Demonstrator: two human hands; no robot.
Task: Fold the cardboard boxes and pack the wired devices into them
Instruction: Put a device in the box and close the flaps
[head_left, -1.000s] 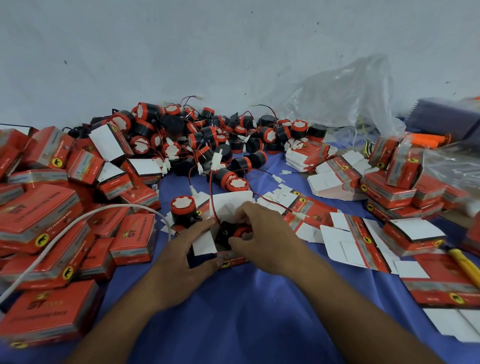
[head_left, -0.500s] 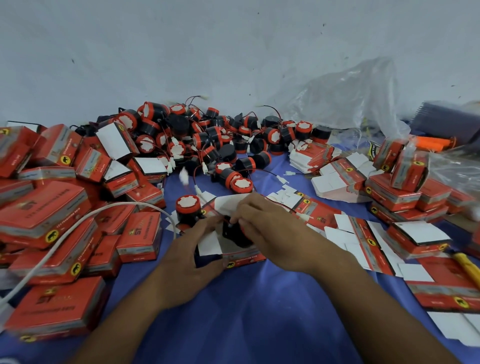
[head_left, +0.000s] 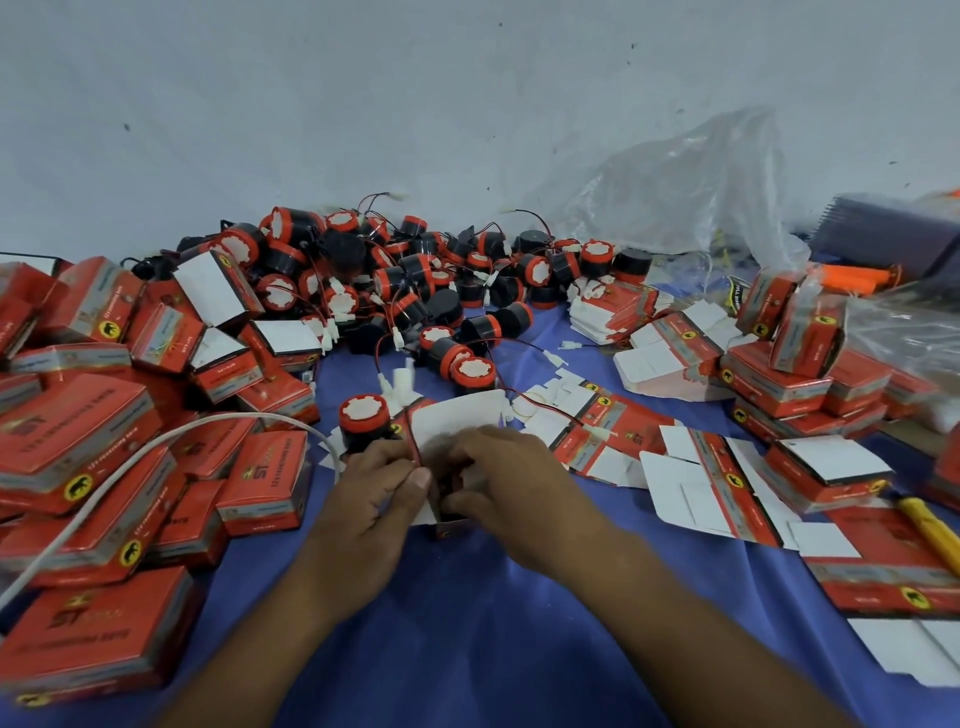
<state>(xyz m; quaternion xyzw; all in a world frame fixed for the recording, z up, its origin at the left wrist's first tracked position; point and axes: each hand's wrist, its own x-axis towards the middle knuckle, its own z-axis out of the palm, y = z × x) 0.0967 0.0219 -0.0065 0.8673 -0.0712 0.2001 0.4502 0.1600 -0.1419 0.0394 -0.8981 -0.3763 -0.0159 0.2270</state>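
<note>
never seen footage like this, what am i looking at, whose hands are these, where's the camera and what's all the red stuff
There is no machine here. A person works with bare hands, and the single picture comes from a wide-angle camera worn on their head, looking forward and down. That is why both forearms enter from the bottom.

The left hand and right hand together grip a small open box with its white flap standing up. Something dark sits between the fingers, probably a device, but it is mostly hidden.

Behind lies a heap of wired devices, round, black and red, with thin wires. On the left are closed red boxes, and on the right are flat unfolded boxes. Everything rests on a blue cloth. A white cable crosses the left pile, and a clear plastic bag sits at the back.
</note>
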